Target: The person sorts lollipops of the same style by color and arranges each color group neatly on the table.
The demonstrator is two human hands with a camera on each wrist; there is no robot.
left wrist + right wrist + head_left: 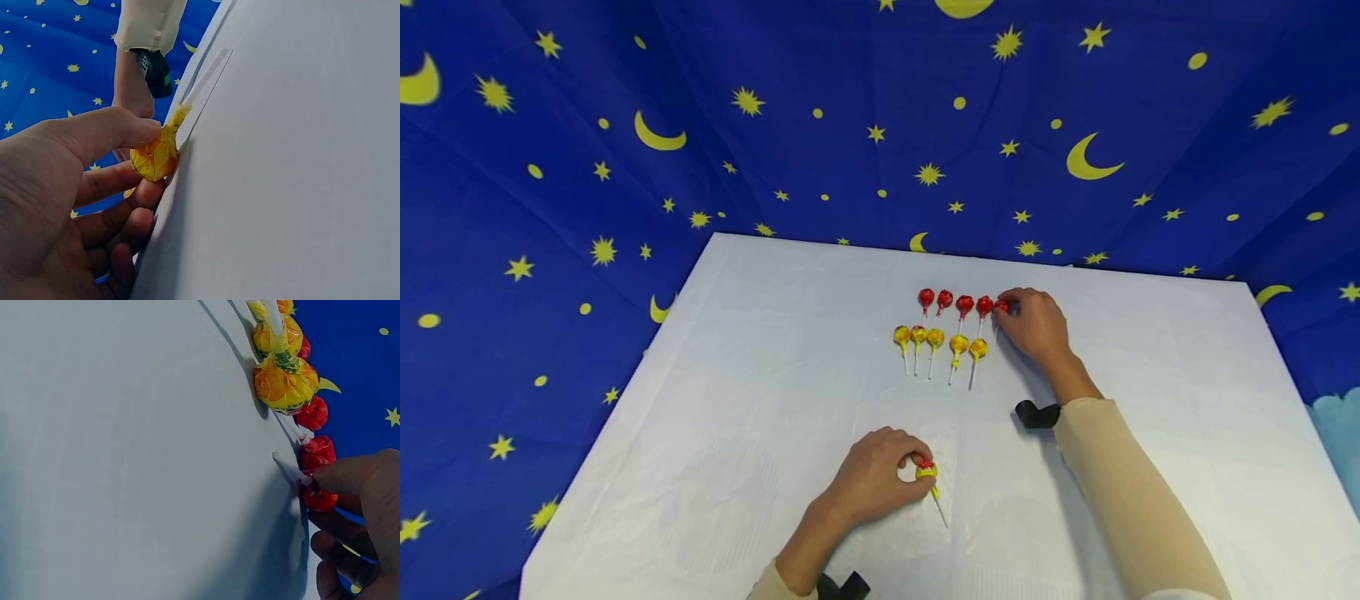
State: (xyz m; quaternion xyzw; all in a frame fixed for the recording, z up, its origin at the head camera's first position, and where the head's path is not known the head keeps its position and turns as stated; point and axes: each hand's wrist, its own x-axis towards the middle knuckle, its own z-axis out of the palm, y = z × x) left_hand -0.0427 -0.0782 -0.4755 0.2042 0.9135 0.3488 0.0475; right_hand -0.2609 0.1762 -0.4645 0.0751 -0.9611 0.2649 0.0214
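My left hand (880, 473) pinches a yellow-wrapped lollipop (155, 156) between thumb and fingers near the front of the table, its white stick pointing away from the palm. Farther back, my right hand (1036, 323) pinches a red lollipop (320, 499) by its wrapped head, at the right end of a row of red lollipops (964, 305). The held red one sits close beside its neighbour (319, 452). In front of that row lies a second row, of yellow lollipops (958, 343), heads toward the back and sticks toward me.
A white cloth covers the table (760, 350). Behind and to the left hangs a blue curtain (820, 150) with yellow stars and moons. Black camera mounts (1037, 414) sit at both wrists. A pale blue shape (1337, 437) shows at the right edge.
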